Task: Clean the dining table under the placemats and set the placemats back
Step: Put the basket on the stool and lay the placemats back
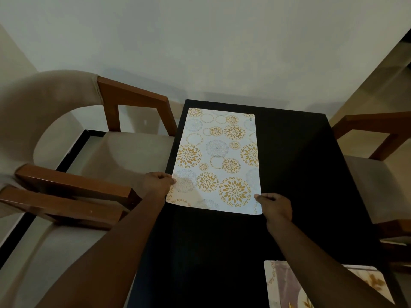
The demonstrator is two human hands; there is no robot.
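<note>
probably light and bendy: thin white placemat with gold flower rings (219, 156), lying on black worktop (295, 174), near end pinched by left hand (159, 182) and right hand (275, 206); best carried two-handed.

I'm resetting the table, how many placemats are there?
2. One placemat far left on the table, gripped by left hand and right hand; other placemat near right, cropped. More may be hidden.

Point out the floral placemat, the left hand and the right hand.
floral placemat (219, 156), head view, on the middle of its patterned top.
left hand (158, 182), head view, on the back of the hand.
right hand (275, 206), head view, on the back of the hand.
</note>
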